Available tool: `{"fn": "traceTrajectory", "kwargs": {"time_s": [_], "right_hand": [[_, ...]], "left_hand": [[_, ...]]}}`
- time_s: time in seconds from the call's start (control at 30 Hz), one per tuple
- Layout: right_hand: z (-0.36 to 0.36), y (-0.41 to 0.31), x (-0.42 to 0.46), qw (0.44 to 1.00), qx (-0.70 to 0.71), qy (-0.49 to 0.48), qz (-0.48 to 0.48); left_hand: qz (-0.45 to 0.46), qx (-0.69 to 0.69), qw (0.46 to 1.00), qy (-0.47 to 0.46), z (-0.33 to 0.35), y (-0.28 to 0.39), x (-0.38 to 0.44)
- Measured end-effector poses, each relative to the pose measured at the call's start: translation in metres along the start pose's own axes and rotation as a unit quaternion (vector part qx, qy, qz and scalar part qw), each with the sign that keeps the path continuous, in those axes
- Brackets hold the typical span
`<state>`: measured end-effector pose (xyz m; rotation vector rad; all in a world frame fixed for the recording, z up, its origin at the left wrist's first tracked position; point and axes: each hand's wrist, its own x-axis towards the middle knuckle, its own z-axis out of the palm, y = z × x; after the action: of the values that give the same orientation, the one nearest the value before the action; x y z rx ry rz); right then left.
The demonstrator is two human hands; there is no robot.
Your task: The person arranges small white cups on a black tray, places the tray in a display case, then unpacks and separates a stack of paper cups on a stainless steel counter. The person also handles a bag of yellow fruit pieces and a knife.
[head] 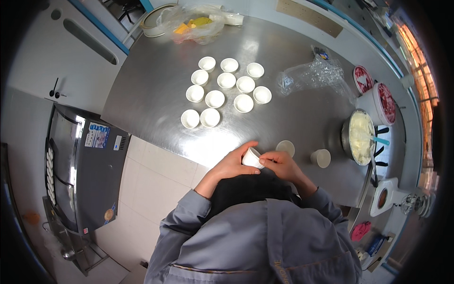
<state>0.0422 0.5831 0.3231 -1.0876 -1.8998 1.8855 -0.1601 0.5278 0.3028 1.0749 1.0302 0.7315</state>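
My left hand (236, 164) is wrapped around a white paper cup (251, 159) close to my body at the table's near edge. The fingers of my right hand (280, 164) pinch the cup's rim from the right. Just beyond my right hand stands another pale cup (286, 147), partly covered by the hand. One more cup (323, 158) is farther right, tilted in view. Several white cups (226, 81) stand upright, mouths up, in loose rows on the steel table (149, 96) ahead of me.
To the right are a metal bowl of cream (359, 138) with a turquoise-handled spatula (380, 140), and a white tub (376, 103) with a red-patterned lid. A crumpled clear plastic bag (312, 76) lies nearer the middle. Another bag (198, 26) with yellow items is at the far edge.
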Motion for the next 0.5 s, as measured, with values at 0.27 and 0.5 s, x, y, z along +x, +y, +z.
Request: {"fn": "traceTrajectory", "kwargs": {"time_s": [0.27,0.5], "right_hand": [[-0.008,-0.015,0.006,0.988,-0.15,0.046,0.006],[-0.052,0.028,0.045,0.891,-0.332,0.279,-0.131]], "left_hand": [[0.052,0.066,0.996,-0.023,-0.012,-0.009,-0.001],[0.243,0.221,0.884,0.332,-0.011,-0.048,0.05]]}}
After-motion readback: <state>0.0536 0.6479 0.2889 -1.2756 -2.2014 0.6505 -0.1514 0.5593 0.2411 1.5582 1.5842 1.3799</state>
